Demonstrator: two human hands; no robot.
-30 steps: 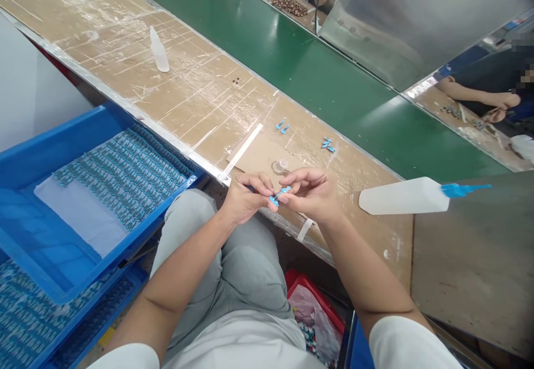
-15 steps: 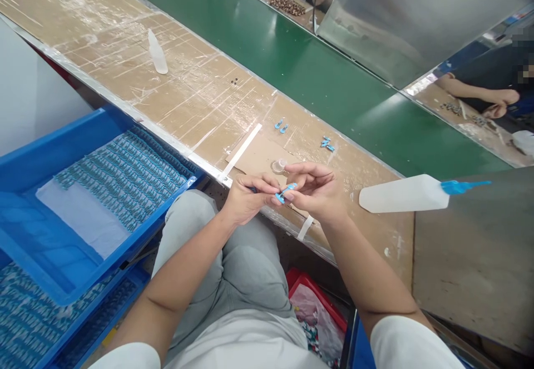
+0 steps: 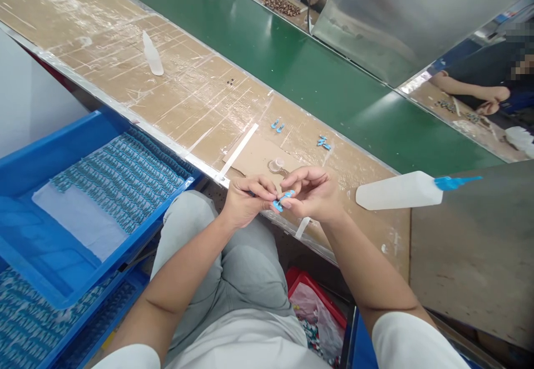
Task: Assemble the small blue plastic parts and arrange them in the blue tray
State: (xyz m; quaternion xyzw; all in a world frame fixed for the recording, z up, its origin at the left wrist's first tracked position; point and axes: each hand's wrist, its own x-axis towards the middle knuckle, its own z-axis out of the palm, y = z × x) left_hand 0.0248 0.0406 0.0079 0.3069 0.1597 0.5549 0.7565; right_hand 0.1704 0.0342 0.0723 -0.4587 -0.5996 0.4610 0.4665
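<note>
Between my two hands, just above the bench's front edge, is a small blue plastic part (image 3: 284, 198). My left hand (image 3: 249, 199) pinches its lower left end between thumb and fingertips. My right hand (image 3: 314, 192) has its thumb and fingers at the other end of the same part. Just beyond my fingers a small clear cup (image 3: 276, 164) sits on a piece of cardboard (image 3: 252, 155). Two similar blue parts (image 3: 277, 126) lie farther back, and a little cluster of blue pieces (image 3: 323, 143) lies to their right.
A white bottle with a blue nozzle (image 3: 400, 191) lies at right; a smaller white bottle (image 3: 152, 54) is at the far left. Blue trays (image 3: 89, 288) of teal parts stand left, a red bin (image 3: 297, 278) below. Co-workers' hands (image 3: 494, 101) show beyond the green conveyor belt (image 3: 250, 40).
The view has shifted slightly. My right hand's fingers have spread a little around the blue part, and the part sits slightly lower. Both hands stay at it.
</note>
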